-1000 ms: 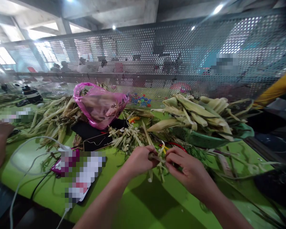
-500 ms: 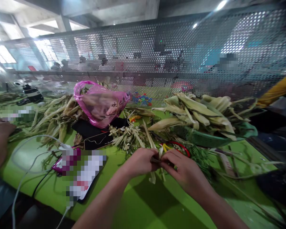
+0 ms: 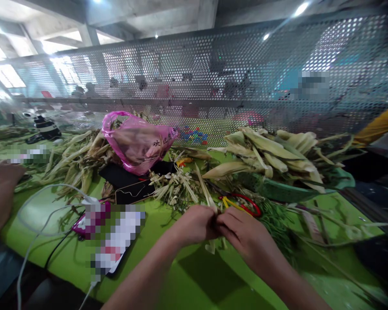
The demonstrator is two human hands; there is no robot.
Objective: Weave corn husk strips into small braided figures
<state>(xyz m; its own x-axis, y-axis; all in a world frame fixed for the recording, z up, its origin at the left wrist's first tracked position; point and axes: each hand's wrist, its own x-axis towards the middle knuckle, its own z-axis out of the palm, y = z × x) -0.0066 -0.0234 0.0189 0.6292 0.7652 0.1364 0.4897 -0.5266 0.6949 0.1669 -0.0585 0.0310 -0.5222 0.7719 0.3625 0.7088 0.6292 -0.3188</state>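
Observation:
My left hand (image 3: 194, 224) and my right hand (image 3: 242, 231) are pressed together above the green table (image 3: 194, 280), both closed on a small bundle of pale corn-husk strips (image 3: 213, 246) whose ends hang below the fingers. One long strip (image 3: 204, 189) rises from the grip. Just beyond lies a heap of cut husk pieces (image 3: 176, 186). Red-handled scissors (image 3: 244, 203) lie right behind my right hand.
A green basin (image 3: 278, 189) piled with corn husks stands at the right. A pink plastic bag (image 3: 137, 142), a black pouch and more husks lie at the back left. A phone (image 3: 116, 241) with white cables lies front left. Another person's hand (image 3: 3, 172) rests at the far left. A perforated metal screen (image 3: 213, 77) closes the back.
My two hands have drawn closer until they touch, and the husk bundle is now mostly hidden in them. The view shifted slightly.

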